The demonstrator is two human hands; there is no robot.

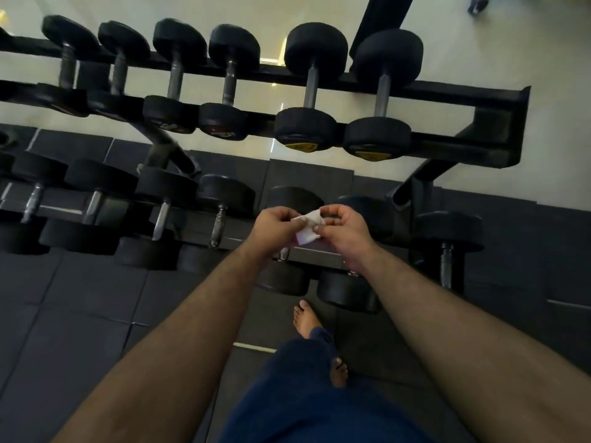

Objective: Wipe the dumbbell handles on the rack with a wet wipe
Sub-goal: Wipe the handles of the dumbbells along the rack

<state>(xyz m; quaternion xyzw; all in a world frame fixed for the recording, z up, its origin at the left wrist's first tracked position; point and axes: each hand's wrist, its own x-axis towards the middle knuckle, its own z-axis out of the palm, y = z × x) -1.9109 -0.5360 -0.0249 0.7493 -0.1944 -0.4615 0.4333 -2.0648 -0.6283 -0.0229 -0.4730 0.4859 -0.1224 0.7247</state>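
Fingers (299, 222) of the left hand (278, 225) and right hand (347, 231) pinched a small, crumpled white wet wipe (308, 230) between them. Beyond the fingertips, black dumbbells (224, 212) with metal handles sat on the rack (486, 123).

Dark floor mats (80, 314) underfoot; pale glossy floor (463, 52) beyond. Bare foot (305, 318) and blue trousers (307, 394) at lower centre.

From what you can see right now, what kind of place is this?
Most likely a gym's free-weight area. A two-tier black rack holds rows of dumbbells, and dark rubber mat tiles cover the floor in front of it. Both hands, left and right, hold a white wipe.
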